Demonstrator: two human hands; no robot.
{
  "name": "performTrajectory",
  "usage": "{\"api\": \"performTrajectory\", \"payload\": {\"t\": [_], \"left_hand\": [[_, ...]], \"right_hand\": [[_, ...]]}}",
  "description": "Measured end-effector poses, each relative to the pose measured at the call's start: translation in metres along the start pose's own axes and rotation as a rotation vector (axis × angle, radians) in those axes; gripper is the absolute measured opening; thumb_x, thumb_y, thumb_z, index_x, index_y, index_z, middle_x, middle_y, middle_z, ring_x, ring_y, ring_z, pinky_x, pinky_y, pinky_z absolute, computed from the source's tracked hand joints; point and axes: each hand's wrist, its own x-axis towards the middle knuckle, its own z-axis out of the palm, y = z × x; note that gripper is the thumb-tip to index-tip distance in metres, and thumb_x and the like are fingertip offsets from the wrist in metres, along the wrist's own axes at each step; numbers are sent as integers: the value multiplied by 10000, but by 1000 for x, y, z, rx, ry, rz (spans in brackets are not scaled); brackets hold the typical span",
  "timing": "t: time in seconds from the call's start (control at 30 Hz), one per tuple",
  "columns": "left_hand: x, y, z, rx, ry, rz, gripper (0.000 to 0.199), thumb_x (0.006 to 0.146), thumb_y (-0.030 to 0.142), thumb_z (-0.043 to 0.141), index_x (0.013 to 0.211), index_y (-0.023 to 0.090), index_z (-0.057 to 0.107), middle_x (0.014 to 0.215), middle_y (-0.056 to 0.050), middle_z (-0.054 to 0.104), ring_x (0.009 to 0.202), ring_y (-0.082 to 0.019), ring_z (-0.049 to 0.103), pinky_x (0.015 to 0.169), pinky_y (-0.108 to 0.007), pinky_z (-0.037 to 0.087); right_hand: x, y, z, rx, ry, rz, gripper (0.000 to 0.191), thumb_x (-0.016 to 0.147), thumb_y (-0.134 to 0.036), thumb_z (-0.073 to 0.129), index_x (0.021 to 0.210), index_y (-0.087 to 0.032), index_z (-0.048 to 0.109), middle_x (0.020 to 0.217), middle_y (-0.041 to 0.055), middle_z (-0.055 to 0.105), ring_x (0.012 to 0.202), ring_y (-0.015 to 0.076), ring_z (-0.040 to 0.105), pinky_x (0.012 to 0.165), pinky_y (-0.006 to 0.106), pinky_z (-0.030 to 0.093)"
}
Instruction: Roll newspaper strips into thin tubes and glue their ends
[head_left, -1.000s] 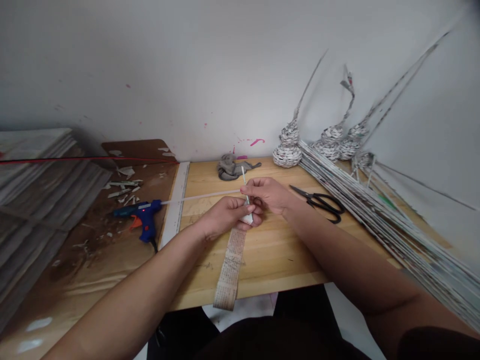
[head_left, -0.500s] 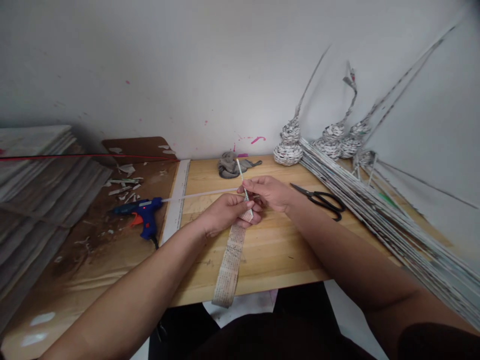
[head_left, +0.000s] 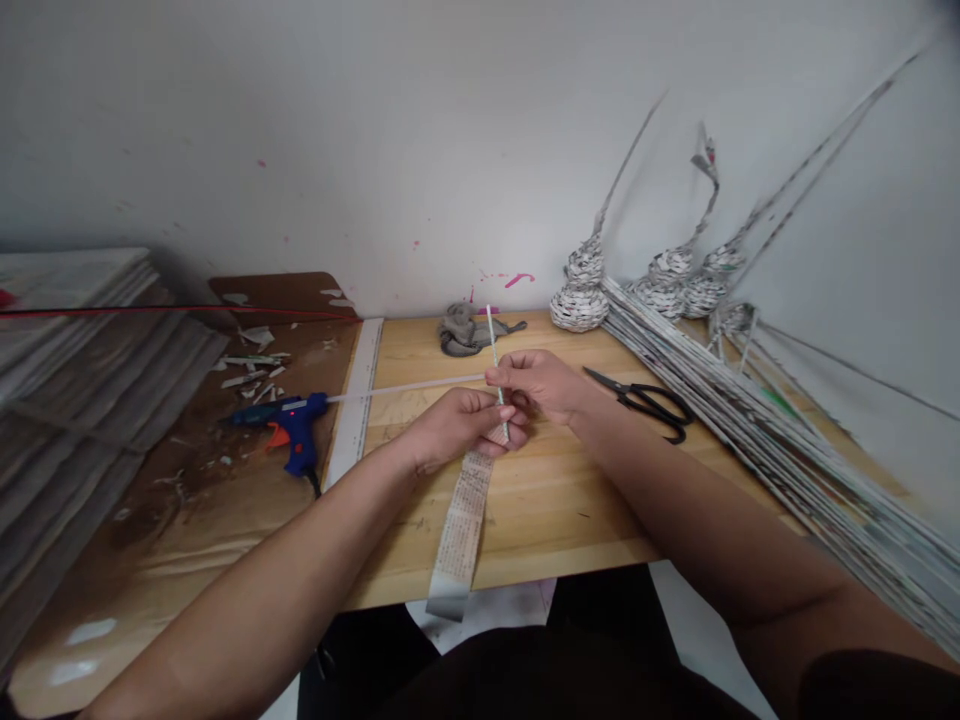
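My left hand [head_left: 471, 420] pinches the lower end of a thin rolled paper tube, where the flat newspaper strip [head_left: 459, 530] runs into it. That printed strip hangs down past the table's front edge. Above it, my right hand [head_left: 536, 385] is closed on the upper part of the same paper tube [head_left: 493, 335], thumb and finger pressed round it. The tube's pale tip points up and slightly left. Just beyond the hands lies a crumpled grey cloth [head_left: 461, 330]. Both hands are over the wooden table [head_left: 555, 510].
A blue glue gun [head_left: 296, 430] with a long glue stick lies left, near paper scraps [head_left: 255, 370] and stacked newspapers [head_left: 90, 400]. Black scissors [head_left: 649, 400] rest to the right. Behind are a bundle of paper tubes [head_left: 720, 410] and several woven paper gourds, one nearest [head_left: 579, 305].
The paper tube has turned more upright, its tip shifting right and up. Both hands keep hold of it, and the strip's lower end has curled differently.
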Motion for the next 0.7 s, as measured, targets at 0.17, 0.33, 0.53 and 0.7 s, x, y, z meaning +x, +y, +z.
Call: {"api": "performTrajectory", "payload": {"t": [0.17, 0.33, 0.53, 0.7], "left_hand": [[0, 1, -1, -12, 23, 6, 374, 804, 464, 687, 978, 134, 705, 867, -104, 730, 838, -181, 675, 772, -330, 516], [-1, 3, 1, -16, 20, -5, 372, 787, 474, 703, 936, 134, 700, 837, -99, 730, 810, -185, 677, 758, -337, 517], [-3, 5, 5, -11, -14, -32, 360, 786, 474, 704, 913, 137, 697, 852, -100, 734, 815, -183, 680, 757, -331, 515], [-2, 3, 4, -14, -5, -39, 353, 792, 467, 699, 910, 135, 699, 849, -101, 733, 813, -185, 681, 760, -334, 517]], "right_hand": [[1, 1, -4, -38, -80, 14, 358, 733, -469, 749, 802, -126, 677, 516, -38, 560, 409, 56, 463, 387, 175, 346], [2, 3, -7, 8, -69, 8, 315, 699, -411, 778, 787, -121, 691, 574, -25, 591, 456, 55, 480, 406, 172, 345], [2, 1, 0, 26, 38, -4, 372, 634, -424, 821, 627, -149, 570, 504, -61, 492, 432, 41, 399, 387, 167, 265], [1, -1, -1, -20, 75, -78, 367, 658, -457, 802, 674, -149, 603, 531, -58, 496, 448, 44, 404, 403, 174, 283]]}}
